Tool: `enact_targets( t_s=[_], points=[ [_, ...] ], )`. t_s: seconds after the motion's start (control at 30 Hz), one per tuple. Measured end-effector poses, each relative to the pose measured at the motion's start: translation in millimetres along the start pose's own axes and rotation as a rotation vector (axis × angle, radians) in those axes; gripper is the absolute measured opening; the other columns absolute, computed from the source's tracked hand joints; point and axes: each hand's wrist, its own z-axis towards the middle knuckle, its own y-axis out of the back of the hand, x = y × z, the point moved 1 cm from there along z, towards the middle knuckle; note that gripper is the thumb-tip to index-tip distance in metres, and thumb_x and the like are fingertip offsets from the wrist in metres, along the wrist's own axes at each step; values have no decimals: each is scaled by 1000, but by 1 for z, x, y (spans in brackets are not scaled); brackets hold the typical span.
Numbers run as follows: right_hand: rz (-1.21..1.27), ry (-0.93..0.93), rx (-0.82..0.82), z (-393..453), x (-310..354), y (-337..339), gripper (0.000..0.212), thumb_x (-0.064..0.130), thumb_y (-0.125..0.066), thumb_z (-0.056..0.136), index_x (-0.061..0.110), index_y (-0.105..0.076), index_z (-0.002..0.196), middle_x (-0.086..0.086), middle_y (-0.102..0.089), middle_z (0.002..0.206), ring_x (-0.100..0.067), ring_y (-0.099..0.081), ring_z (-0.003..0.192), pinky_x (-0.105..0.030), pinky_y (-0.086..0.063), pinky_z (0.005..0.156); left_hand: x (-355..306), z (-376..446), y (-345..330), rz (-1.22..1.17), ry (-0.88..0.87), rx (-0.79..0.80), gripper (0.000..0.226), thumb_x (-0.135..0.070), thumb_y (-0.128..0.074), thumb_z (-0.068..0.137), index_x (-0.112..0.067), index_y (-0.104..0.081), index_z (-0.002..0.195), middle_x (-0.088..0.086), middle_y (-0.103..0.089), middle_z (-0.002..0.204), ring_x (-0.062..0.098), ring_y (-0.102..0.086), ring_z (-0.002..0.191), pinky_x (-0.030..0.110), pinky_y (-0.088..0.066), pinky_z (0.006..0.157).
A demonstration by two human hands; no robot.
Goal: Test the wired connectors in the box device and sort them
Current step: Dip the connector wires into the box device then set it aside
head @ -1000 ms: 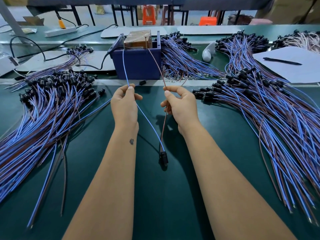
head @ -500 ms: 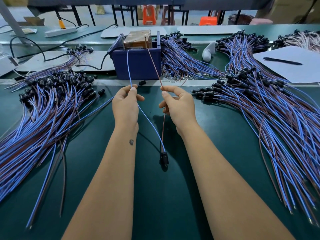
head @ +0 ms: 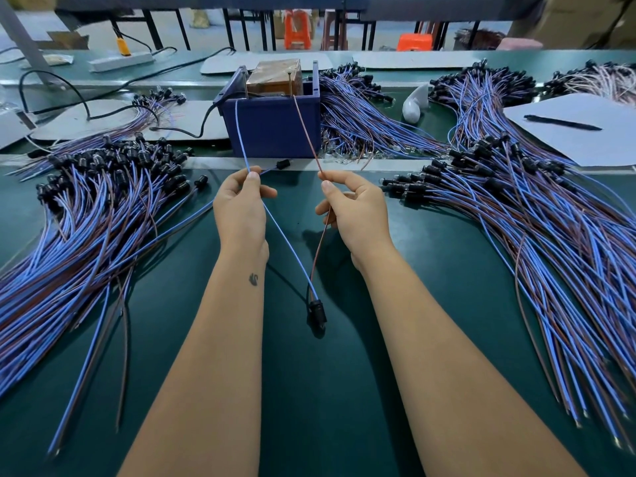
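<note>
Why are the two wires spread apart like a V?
Spread, yes. The left hand pinches the blue wire, the right hand pinches the brown wire, and both meet at the black connector.

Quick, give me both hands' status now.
Left hand: pinching the thin blue wire.
Right hand: pinching the thin brown wire.

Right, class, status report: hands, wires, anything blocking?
Left hand pinches blue wire; right hand pinches brown wire. Connector dangles. Tips at blue box. Nothing blocking.
</note>
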Motion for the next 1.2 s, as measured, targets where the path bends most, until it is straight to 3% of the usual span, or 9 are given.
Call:
enact_targets(
  t_s=[0.07, 0.13, 0.2, 0.37, 0.47, 0.93, 1.2],
  points=[
    [-4, -1, 0, 0, 0, 0, 16, 16, -59, 96, 29, -68, 100, 0, -65, 58, -8, -56, 53, -20, -47, 55, 0, 2, 0, 1, -8, -1, 17, -23, -50, 101, -28, -64, 92, -10, -62, 60, 8, -42, 60, 53, -38, 108],
    [-7, -2, 1, 0, 0, 0, 16, 17, -59, 96, 29, -68, 101, 0, -65, 58, -8, -56, 53, -20, -47, 55, 1, 3, 0, 7, -29, -5, 16, -24, -51, 101, -27, -64, 94, -10, -62, 59, 8, -42, 59, 41, -44, 91],
    [-6, -3, 2, 0, 0, 0, 16, 17, -59, 96, 29, -68, 101, 1, -65, 57, -7, -56, 53, -18, -47, 54, 0, 5, 0, 30, -56, -4, 15, -24, -51, 101, -25, -65, 98, -10, -62, 61, 7, -43, 58, 35, -37, 81],
    [-4, 3, 4, 1, 0, 0, 16, 16, -59, 96, 29, -68, 100, 0, -64, 57, -7, -55, 52, -19, -47, 54, 1, 6, -4, 125, -108, 23, 16, -24, -51, 101, -23, -66, 102, -9, -61, 63, 2, -45, 54, 29, -38, 76],
    [-4, 6, 5, 1, -1, -1, 16, 16, -59, 96, 28, -68, 99, -1, -64, 58, -9, -55, 53, -22, -48, 57, 1, 7, -5, 160, -129, 34, 16, -23, -51, 101, -22, -67, 102, -11, -60, 59, 3, -43, 52, 24, -37, 61],
    [-2, 9, 7, 1, -2, 0, 16, 16, -59, 96, 27, -68, 102, 1, -64, 56, -6, -57, 53, -18, -48, 55, 3, 14, -2, 182, -123, 30, 19, -19, -52, 99, -21, -71, 98, -6, -44, 60, 5, -35, 47, 15, -31, 44],
    [-6, 8, 13, 2, -3, 0, 16, 16, -59, 96, 26, -68, 103, 1, -64, 57, -7, -59, 56, -19, -48, 55, 6, 18, -2, 214, -126, 32, 20, -21, -53, 99, -19, -73, 104, -7, -39, 57, 6, -31, 48, 14, -32, 44]
  ],
)
